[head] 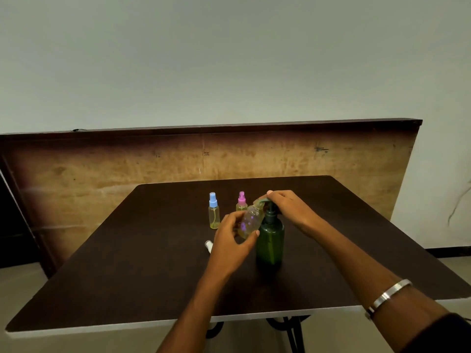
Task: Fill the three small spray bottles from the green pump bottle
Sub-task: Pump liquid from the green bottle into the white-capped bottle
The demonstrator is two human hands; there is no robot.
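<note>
Head view: my left hand (230, 240) grips the uncapped third bottle (251, 220) at the pump bottle (270, 240) spout, right hand (288, 207) pressing its head; blue-capped (213, 211) and pink-capped (241, 202) bottles behind look filled.

A single head-worn camera looks forward and down across the dark brown wooden table (153, 263), close above it. Its wide angle also takes in the pale wall (229, 59) beyond.
</note>
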